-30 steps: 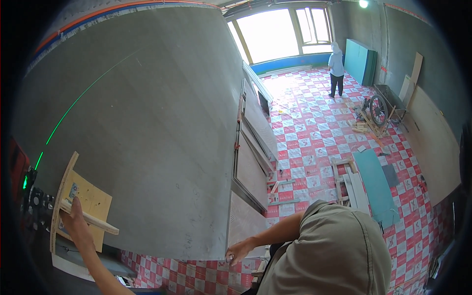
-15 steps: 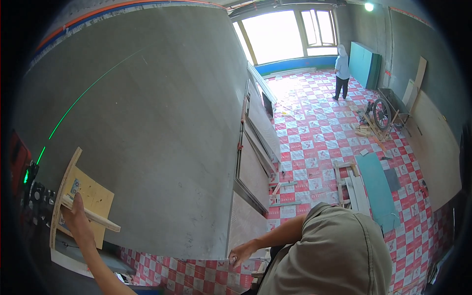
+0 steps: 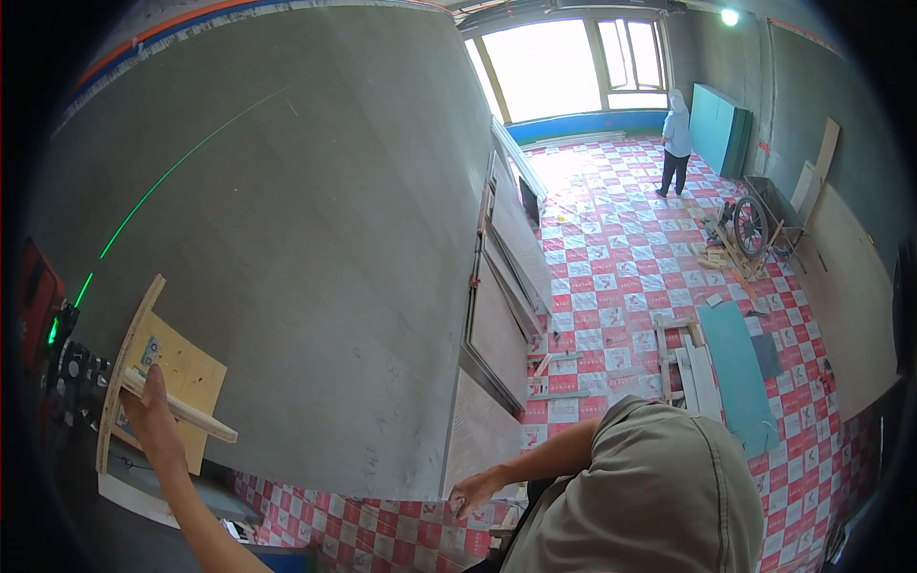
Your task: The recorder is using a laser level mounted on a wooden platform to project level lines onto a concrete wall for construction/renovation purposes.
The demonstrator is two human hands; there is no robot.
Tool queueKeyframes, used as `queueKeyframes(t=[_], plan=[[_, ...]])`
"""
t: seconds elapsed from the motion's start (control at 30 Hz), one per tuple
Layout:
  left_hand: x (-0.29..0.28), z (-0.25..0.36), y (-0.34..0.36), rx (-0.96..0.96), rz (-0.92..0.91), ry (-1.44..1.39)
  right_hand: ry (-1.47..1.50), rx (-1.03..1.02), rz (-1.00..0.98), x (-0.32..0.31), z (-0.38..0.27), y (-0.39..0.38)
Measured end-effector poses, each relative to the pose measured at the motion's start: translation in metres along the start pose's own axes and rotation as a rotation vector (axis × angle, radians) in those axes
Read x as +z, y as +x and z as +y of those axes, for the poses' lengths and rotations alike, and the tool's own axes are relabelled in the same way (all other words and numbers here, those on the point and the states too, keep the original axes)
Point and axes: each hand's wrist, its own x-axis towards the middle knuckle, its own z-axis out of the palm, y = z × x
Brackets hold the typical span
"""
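grey wall (image 3: pixel 315 248) takes up the left of the room, crossed by one green light line (image 3: pixel 153 187) in two stretches; red-and-white checked sheeting (image 3: pixel 611 263) covers the floor; one window (image 3: pixel 542 69), glaring white, and one lit lamp (image 3: pixel 730 17) are at the far end; one other person (image 3: pixel 676 138) stands near the window; beside this person a stack of teal boards (image 3: pixel 718 124) stands upright, too tightly packed to count; one more teal board (image 3: pixel 735 368) lies on the floor; one cart (image 3: pixel 776 201) shows one wheel, its lower part hard to make out among loose timber (image 3: pixel 716 256).

of two hands, the left hand (image 3: pixel 153 420) grips one wooden frame (image 3: pixel 191 368) at the lower left, before the wall; its thumb shows at the wooden bar (image 3: pixel 202 417), the other fingers are hidden; one red-and-black device (image 3: pixel 40 291) sits just beside the frame, cut off by the dark rim; the right hand (image 3: pixel 475 490) is by the wall's lower corner, fingers curled in narrow; i cannot tell whether they hold anything; one khaki sleeve (image 3: pixel 640 477) blocks the floor beneath it.
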Motion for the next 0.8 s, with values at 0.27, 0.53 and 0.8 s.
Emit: queueKeyframes(t=[0.27, 0.53, 0.8], plan=[[0.000, -0.003, 0.002, 0.024, -0.012, -0.068, -0.049, 0.021, -0.001, 0.000, -0.001, 0.001], [-0.002, -0.001, 0.001, 0.026, -0.018, -0.024, -0.097, 0.051, 0.017, -0.002, 0.000, 0.009], [0.004, 0.001, 0.005, 0.104, -0.002, -0.078, -0.415, -0.177, 0.436, -0.070, -0.081, 0.049]])
